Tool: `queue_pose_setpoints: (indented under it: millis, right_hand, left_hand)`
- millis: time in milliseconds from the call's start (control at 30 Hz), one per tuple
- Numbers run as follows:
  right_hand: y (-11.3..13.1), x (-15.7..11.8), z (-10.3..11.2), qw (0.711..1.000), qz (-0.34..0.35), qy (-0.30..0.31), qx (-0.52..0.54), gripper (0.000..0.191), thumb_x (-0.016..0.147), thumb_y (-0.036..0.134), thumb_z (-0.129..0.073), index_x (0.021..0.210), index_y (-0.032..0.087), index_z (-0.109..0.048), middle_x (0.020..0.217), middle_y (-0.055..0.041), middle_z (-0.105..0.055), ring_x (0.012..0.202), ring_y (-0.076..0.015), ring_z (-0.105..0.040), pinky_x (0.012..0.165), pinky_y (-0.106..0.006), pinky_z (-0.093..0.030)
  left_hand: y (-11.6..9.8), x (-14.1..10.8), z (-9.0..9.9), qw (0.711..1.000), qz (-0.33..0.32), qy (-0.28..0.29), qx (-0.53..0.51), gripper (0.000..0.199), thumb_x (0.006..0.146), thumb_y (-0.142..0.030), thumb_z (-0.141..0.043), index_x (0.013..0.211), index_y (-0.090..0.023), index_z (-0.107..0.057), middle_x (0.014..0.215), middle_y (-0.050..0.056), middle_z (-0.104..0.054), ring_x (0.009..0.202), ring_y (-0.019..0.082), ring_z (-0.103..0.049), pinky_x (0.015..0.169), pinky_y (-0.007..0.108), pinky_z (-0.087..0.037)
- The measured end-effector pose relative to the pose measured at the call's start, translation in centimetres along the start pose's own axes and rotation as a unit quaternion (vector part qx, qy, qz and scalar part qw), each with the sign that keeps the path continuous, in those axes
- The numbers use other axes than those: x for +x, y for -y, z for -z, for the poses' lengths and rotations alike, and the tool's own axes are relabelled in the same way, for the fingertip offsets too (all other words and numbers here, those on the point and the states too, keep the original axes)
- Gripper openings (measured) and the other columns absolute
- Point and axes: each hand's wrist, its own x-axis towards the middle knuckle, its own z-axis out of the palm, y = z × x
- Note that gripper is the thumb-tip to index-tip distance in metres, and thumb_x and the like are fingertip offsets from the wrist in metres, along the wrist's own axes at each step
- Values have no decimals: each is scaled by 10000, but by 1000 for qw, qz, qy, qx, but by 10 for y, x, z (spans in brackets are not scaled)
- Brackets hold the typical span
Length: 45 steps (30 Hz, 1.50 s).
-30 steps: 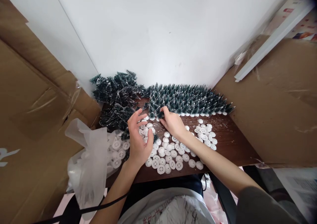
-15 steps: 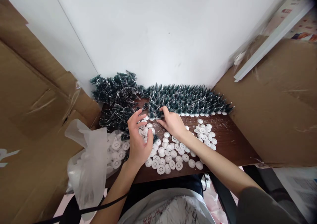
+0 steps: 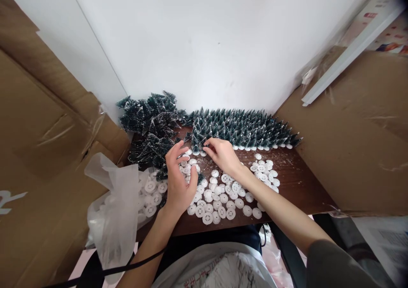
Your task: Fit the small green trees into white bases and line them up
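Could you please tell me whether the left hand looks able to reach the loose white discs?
Probably yes: the left hand is open, close beside the white discs, and those near the front edge of the table lie uncovered.

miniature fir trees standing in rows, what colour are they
The miniature fir trees are dark green with white, snow-like flecks, seen best in the head view.

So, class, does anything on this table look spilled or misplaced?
Yes: white flecks are strewn over the brown tabletop toward the right, like shed debris. A dark green tuft also pokes out among the white discs beside the left hand, apart from the upright trees.
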Motion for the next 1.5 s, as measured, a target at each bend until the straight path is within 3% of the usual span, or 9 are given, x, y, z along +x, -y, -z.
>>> queue_pose_setpoints:
  millis: [667, 867, 1067, 1200, 1300, 1433, 1500]
  right_hand:
    - [7, 0, -2, 998, -10, 20, -65, 142, 974, 194, -521, 1042, 137, -633, 974, -107, -719, 835, -212, -665, 728, -291, -458]
    - [6, 1, -3, 998, -13, 24, -60, 167, 974, 220, -528, 1088, 146, -624, 923, -94, -713, 800, -206, -662, 725, -299, -463]
    - [5, -3, 1, 999, -35, 18, -5, 314, 945, 276, -590, 1225, 135, -567, 788, -44, -693, 696, -179, -632, 682, -293, -456]
    - [7, -12, 14, 998, -53, -5, 31, 223, 952, 299, -569, 1108, 150, -624, 756, -29, -690, 667, -160, -620, 647, -280, -449]
    - [9, -22, 27, 998, -47, 41, 32, 110, 929, 225, -596, 940, 157, -681, 811, -38, -712, 699, -151, -633, 660, -276, -454]
    - [11, -35, 37, 984, -51, 159, -54, 48, 852, 191, -697, 881, 171, -729, 874, -47, -716, 744, -178, -642, 635, -289, -430]
    - [12, -40, 37, 977, -51, 185, -90, 84, 840, 192, -710, 916, 182, -743, 904, -55, -704, 802, -203, -649, 613, -285, -403]
  left_hand:
    - [-2, 0, 0, 999, 22, 17, 24, 642, 902, -130, -512, 1465, -282, -244, 1418, 149, -373, 1230, 242, -505, 923, 389, -539]
    - [2, -2, 0, 999, 27, 33, 32, 661, 902, -122, -506, 1475, -272, -214, 1415, 147, -402, 1218, 233, -502, 945, 401, -509]
    - [1, -3, 2, 987, 66, 102, 105, 582, 909, -124, -486, 1437, -221, -261, 1088, 76, -606, 961, 204, -543, 875, 393, -493]
    - [-4, 0, 5, 975, 32, 162, 150, 326, 837, -63, -480, 1134, -196, -478, 953, 49, -603, 944, 231, -506, 845, 399, -464]
    - [-9, 2, 7, 960, 11, 210, 186, 236, 713, -29, -482, 880, -195, -463, 895, 52, -567, 896, 243, -477, 801, 405, -440]
    - [-11, 1, 7, 936, 4, 260, 236, 225, 661, -71, -505, 842, -197, -456, 873, 58, -549, 876, 261, -464, 761, 412, -415]
    - [-11, 0, 6, 925, 2, 280, 256, 218, 669, -96, -516, 858, -195, -474, 884, 63, -556, 893, 273, -466, 758, 418, -410]
